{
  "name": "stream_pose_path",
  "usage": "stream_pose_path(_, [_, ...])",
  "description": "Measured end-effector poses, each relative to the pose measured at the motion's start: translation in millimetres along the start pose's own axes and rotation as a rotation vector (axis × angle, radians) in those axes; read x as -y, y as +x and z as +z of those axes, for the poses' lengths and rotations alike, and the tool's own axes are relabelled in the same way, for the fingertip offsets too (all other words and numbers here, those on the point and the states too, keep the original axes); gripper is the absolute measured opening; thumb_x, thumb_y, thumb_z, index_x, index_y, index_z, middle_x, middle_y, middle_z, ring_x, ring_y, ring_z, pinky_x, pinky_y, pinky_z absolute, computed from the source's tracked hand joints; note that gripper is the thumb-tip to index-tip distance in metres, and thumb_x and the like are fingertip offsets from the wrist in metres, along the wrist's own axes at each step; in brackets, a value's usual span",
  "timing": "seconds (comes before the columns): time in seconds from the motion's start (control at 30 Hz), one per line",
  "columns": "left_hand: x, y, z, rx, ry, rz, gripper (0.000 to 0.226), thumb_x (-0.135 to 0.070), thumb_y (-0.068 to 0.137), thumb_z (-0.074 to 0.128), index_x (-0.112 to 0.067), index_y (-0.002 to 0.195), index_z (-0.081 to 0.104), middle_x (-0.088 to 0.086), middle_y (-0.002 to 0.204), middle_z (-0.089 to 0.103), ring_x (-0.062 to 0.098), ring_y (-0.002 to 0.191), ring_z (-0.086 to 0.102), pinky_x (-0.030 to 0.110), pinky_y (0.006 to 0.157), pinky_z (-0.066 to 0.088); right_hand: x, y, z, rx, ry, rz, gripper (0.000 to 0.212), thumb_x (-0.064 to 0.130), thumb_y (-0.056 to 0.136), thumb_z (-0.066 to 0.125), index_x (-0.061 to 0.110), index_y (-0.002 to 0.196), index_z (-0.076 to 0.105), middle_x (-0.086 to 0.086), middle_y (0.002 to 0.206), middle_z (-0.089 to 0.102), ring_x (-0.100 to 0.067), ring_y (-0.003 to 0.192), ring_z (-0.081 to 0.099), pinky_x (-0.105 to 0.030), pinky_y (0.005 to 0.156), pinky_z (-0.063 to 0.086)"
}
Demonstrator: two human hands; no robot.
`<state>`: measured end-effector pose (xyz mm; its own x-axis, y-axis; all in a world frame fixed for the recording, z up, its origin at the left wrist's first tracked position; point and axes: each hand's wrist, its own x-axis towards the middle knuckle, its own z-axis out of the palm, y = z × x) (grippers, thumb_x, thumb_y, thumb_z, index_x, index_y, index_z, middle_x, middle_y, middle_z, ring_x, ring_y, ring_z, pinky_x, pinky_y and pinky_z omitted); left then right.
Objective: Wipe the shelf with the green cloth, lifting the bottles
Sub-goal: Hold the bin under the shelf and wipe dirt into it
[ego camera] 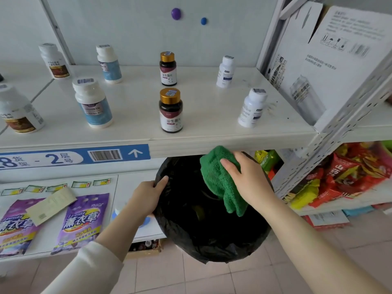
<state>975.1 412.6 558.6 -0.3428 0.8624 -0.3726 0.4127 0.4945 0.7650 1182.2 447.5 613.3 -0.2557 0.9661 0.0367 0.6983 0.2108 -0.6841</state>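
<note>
**Green cloth held over the black bag, just under the shelf edge**

Your right grip (248, 179) holds the green cloth (220, 179), a little to the right of the frame's centre. The fingers lie over the upper part of the cloth, and the rest hangs down from the hand in folds. The top of the cloth is just under the front edge of the shelf (212, 136); I cannot tell if it touches that edge. The cloth hangs above the open mouth of a black bag (212, 236), which fills the lower middle of the frame.

Your left grip (148, 196) is closed on the left rim of this bag, with the fingers curled round the plastic.

The shelf crosses the upper half of the frame. Eight bottles stand upright on it in four pairs, each pair with one bottle behind the other. The two dark bottles (170, 111) with gold caps are in the centre. The two white bottles (252, 108) are to the right of them. The two blue-label bottles (93, 102) are left of centre, and the two brown-label bottles (19, 109) are near the left edge. All stand apart from each other, and both grips are below the shelf, apart from the bottles.

A cardboard box (331, 60) stands at the upper right. A blue label strip (74, 158) runs along the shelf's front edge at the left. Purple bags (82, 221) lie at the lower left, and red and yellow snack packets (339, 175) lie at the right.
</note>
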Motion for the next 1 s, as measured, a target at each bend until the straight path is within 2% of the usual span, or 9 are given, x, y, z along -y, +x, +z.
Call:
stream_pose_path(0.1, [-9.9,-1.0,21.9,-0.004,-0.025,-0.003,0.051,-0.043,0.091,0.045,0.004,0.094,0.063,0.023,0.092,0.064,0.036,0.089,0.062,0.041,0.078,0.049,-19.9,-0.7,-22.0,0.08,0.066,-0.01,0.036,0.035,0.093,0.042,0.017,0.124,0.05,-0.004,0.114,0.062,-0.019,0.1,0.057,-0.027,0.083,0.041])
stream_pose_path(0.23, [-29.0,-0.5,55.7,-0.009,-0.052,-0.015,0.049,-0.044,0.091,0.045,0.001,0.095,0.064,0.021,0.093,0.066,0.036,0.09,0.063,0.043,0.08,0.051,-48.0,6.2,-70.1,0.009,0.217,0.001,0.022,0.035,0.091,0.045,0.022,0.103,0.058,-0.007,0.104,0.066,-0.019,0.096,0.06,-0.036,0.089,0.045])
stream_pose_path(0.37, [-44.2,5.0,88.0,-0.028,-0.083,-0.051,0.045,-0.046,0.089,0.047,-0.003,0.084,0.059,0.021,0.084,0.063,0.034,0.083,0.063,0.04,0.074,0.049,-63.3,30.6,-131.5,-0.037,0.332,-0.073,0.007,0.034,0.09,0.049,0.039,0.087,0.054,0.02,0.093,0.062,0.01,0.084,0.058,-0.01,0.076,0.047])
stream_pose_path(0.43, [-50.4,9.4,103.1,-0.036,-0.103,-0.07,0.04,-0.048,0.088,0.047,-0.009,0.081,0.053,0.016,0.081,0.057,0.026,0.077,0.058,0.033,0.068,0.042,-69.2,56.9,-157.9,-0.156,0.377,-0.096,0.009,0.035,0.089,0.051,0.033,0.095,0.056,0.015,0.096,0.063,-0.001,0.091,0.061,-0.022,0.081,0.048])
stream_pose_path(0.53, [-61.9,9.7,118.3,-0.077,-0.11,-0.106,0.051,-0.044,0.09,0.047,0.004,0.085,0.062,0.019,0.083,0.063,0.031,0.081,0.061,0.032,0.067,0.04,-68.3,110.0,-177.8,-0.339,0.332,-0.127,0.024,0.034,0.089,0.052,0.019,0.106,0.059,0.003,0.094,0.063,-0.016,0.092,0.061,-0.032,0.081,0.049])
stream_pose_path(0.67, [-77.3,6.9,126.1,-0.095,-0.124,-0.115,0.054,-0.043,0.09,0.047,0.008,0.098,0.064,0.027,0.1,0.068,0.036,0.097,0.063,0.04,0.084,0.048,-63.4,189.8,-182.2,-0.477,0.261,-0.085,0.028,0.033,0.088,0.052,0.009,0.1,0.061,-0.004,0.091,0.059,-0.021,0.087,0.056,-0.035,0.081,0.049])
stream_pose_path(0.83, [-86.7,11.2,124.4,-0.12,-0.106,-0.058,0.054,-0.045,0.09,0.045,0.007,0.09,0.063,0.017,0.083,0.066,0.035,0.09,0.063,0.034,0.073,0.044,-73.3,249.1,-180.1,-0.48,0.123,0.027,0.03,0.031,0.09,0.05,0.011,0.111,0.059,-0.004,0.112,0.063,-0.016,0.091,0.055,-0.022,0.074,0.041])
stream_pose_path(0.93, [-90.1,16.8,122.3,-0.114,-0.11,-0.03,0.056,-0.046,0.09,0.044,0.007,0.094,0.064,0.022,0.094,0.068,0.035,0.095,0.063,0.035,0.077,0.045,-91.4,263.6,-175.8,-0.432,0.099,0.092,0.032,0.032,0.089,0.052,0.011,0.112,0.059,-0.009,0.11,0.063,-0.024,0.102,0.059,-0.026,0.078,0.044])
stream_pose_path(1.0, [-90.7,20.6,120.8,-0.108,-0.11,-0.028,0.059,-0.047,0.09,0.045,0.009,0.097,0.062,0.023,0.095,0.068,0.036,0.098,0.062,0.035,0.079,0.045,-100.5,271.0,-172.2,-0.405,0.097,0.133,0.031,0.032,0.089,0.053,0.011,0.112,0.06,-0.01,0.102,0.062,-0.025,0.098,0.06,-0.031,0.081,0.048])
